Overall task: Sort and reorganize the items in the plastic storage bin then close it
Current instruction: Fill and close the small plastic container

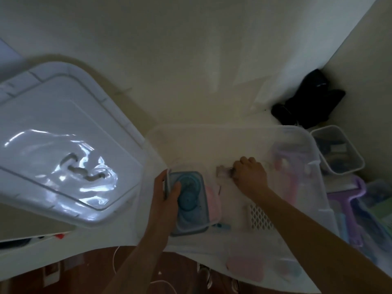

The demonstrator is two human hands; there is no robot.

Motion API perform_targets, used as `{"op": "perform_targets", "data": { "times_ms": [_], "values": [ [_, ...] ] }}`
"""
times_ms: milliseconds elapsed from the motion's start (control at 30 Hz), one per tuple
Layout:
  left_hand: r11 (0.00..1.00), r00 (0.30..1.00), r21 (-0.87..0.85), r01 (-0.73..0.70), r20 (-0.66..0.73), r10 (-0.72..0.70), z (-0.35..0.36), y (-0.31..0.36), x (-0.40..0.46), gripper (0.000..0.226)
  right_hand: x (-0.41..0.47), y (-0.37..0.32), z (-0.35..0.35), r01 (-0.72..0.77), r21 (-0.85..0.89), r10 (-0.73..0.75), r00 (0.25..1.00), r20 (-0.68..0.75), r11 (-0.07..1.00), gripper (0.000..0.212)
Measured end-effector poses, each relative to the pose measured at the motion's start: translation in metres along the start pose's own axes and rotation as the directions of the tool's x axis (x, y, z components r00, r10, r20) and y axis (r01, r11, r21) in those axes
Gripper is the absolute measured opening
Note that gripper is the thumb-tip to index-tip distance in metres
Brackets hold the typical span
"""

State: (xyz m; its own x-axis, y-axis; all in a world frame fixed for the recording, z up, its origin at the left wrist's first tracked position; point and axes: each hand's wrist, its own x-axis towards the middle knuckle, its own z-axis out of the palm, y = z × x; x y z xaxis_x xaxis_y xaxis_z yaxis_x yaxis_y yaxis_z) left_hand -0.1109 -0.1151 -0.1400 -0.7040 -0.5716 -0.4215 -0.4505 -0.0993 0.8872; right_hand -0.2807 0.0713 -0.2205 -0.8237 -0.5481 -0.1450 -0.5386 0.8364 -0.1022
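Observation:
The clear plastic storage bin (314, 149) stands open on the white table in front of me. My left hand (164, 192) grips the left edge of a small clear container (191, 221) holding blue round items, inside the bin at its left. My right hand (249, 174) is deeper in the bin, fingers closed on a small pale object (222, 171) lying on the bin floor. A white mesh basket (259, 217) and a pink item (213, 198) lie between my arms. The bin's white lid (53, 115) rests to the left, with a crumpled clear plastic bag (70, 166) on it.
A small white box (339, 153) with dark items stands right of the bin, near a black object (311, 100) by the wall. Purple, blue and green plastic items (358, 211) are piled at the right. A pink item (246, 267) lies near the table's front edge.

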Motion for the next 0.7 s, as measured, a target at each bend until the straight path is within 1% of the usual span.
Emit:
{"op": "perform_targets", "data": {
  "times_ms": [33,67,133,167,233,267,300,367,433,500,567,600,700],
  "values": [
    [1.0,1.0,-0.01,0.002,0.001,-0.002,0.0,0.002,0.0,0.04,-0.004,-0.002,-0.018,-0.082,0.087,0.085,0.996,-0.03,0.993,0.022],
    [1.0,1.0,-0.014,0.004,0.002,-0.004,0.002,0.004,-0.001,0.039,-0.011,-0.006,-0.041,-0.181,0.197,0.184,0.983,0.005,0.964,0.025],
    [1.0,1.0,-0.013,0.0,0.007,0.0,0.006,0.009,-0.002,0.037,-0.032,-0.014,-0.089,-0.309,0.387,0.307,0.949,0.068,0.869,0.032],
    [1.0,1.0,-0.015,0.001,0.015,-0.001,0.01,0.011,-0.003,0.035,-0.045,-0.021,-0.111,-0.335,0.476,0.341,0.937,0.076,0.813,0.032],
    [1.0,0.999,-0.002,-0.007,0.044,0.007,0.018,0.015,-0.005,0.034,-0.072,-0.042,-0.147,-0.324,0.6,0.35,0.934,0.077,0.732,0.034],
    [1.0,0.998,0.009,-0.015,0.055,0.014,0.022,0.017,-0.007,0.035,-0.082,-0.054,-0.155,-0.304,0.608,0.333,0.94,0.068,0.733,0.04],
    [1.0,0.998,0.011,-0.023,0.06,0.022,0.026,0.019,-0.008,0.036,-0.089,-0.065,-0.16,-0.292,0.58,0.318,0.946,0.06,0.761,0.046],
    [0.999,0.996,0.023,-0.044,0.077,0.042,0.034,0.02,-0.008,0.036,-0.096,-0.08,-0.153,-0.305,0.466,0.309,0.948,0.07,0.83,0.054],
    [0.998,0.992,0.024,-0.066,0.105,0.063,0.039,0.019,-0.011,0.034,-0.099,-0.089,-0.139,-0.321,0.366,0.319,0.945,0.069,0.873,0.052],
    [0.998,0.987,-0.005,-0.065,0.144,0.065,0.042,0.018,-0.015,0.037,-0.102,-0.096,-0.124,-0.294,0.304,0.311,0.95,-0.008,0.906,0.049],
    [0.997,0.978,-0.049,-0.053,0.198,0.061,0.045,0.017,-0.017,0.04,-0.104,-0.099,-0.115,-0.269,0.317,0.3,0.953,-0.051,0.909,0.047],
    [0.997,0.975,-0.065,-0.046,0.212,0.059,0.046,0.017,-0.017,0.04,-0.105,-0.1,-0.111,-0.243,0.347,0.273,0.961,-0.041,0.906,0.043],
    [0.994,0.977,-0.104,-0.016,0.212,0.038,0.05,0.017,-0.014,0.042,-0.107,-0.1,-0.108,-0.119,0.487,0.131,0.991,0.01,0.865,0.028]
  ]
}}
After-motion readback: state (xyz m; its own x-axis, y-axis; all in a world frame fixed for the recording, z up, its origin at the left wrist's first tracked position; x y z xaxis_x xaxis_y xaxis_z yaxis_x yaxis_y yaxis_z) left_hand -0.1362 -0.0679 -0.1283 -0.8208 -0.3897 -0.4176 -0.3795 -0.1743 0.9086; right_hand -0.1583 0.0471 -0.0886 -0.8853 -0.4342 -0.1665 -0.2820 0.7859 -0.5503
